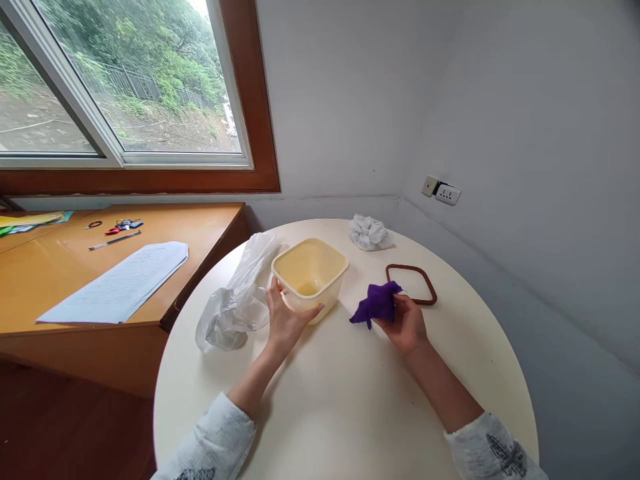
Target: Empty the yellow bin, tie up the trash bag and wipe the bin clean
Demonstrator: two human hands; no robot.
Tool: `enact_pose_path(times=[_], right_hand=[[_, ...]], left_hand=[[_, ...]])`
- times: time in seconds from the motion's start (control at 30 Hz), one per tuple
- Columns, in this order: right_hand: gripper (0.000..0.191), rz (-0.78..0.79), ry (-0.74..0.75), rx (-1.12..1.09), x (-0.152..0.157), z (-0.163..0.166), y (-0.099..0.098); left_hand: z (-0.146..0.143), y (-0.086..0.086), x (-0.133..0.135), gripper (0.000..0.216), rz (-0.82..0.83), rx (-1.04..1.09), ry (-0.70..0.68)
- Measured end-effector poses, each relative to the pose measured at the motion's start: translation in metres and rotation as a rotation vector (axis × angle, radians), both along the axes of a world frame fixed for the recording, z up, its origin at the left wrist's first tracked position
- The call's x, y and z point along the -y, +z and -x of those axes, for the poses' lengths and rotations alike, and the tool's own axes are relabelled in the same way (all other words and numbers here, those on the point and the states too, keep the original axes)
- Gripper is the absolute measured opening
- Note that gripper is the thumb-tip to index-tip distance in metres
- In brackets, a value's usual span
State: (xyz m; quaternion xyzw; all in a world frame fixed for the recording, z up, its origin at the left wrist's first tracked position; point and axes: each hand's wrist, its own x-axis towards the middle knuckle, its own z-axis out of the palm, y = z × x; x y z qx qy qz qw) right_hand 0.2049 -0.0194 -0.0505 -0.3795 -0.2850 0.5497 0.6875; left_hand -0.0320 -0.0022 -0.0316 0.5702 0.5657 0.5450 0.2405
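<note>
A pale yellow plastic container (333,283), its top uncovered, is tilted slightly on the round table. My left hand (287,319) grips its near left corner, thumb along the front wall and fingers around the side. To the right, my right hand (407,327) holds a bunched purple cloth (380,303) between thumb and fingers, a little above the tabletop. Just behind that hand lies a brown frame-shaped ring (429,285) with rounded corners, perhaps a lid rim. Clear crumpled plastic bags (240,293) rest left of the container.
The round white table (345,420) has a crumpled white plastic bag (369,232) at its back edge. On the wooden desk (150,327) to the left are papers (120,283), a pen (115,241) and keys (125,225). A wall socket (448,194) is on the right wall.
</note>
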Motion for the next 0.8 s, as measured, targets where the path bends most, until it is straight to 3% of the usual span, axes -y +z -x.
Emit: enact_pose_path(times=[0.23, 0.37, 0.8], right_hand=[[0.007, 0.23, 0.03, -0.303, 0.004, 0.005, 0.006], [0.008, 0.267, 0.042, -0.406, 0.007, 0.008, 0.012], [0.008, 0.292, 0.006, -0.361, 0.006, 0.009, 0.007]], left_hand=[[0.0, 0.0, -0.001, 0.107, 0.03, -0.002, 0.004], [0.0, 0.002, 0.0, 0.11, 0.089, -0.002, 0.0], [0.004, -0.008, -0.003, 0.106, 0.043, -0.03, -0.067]])
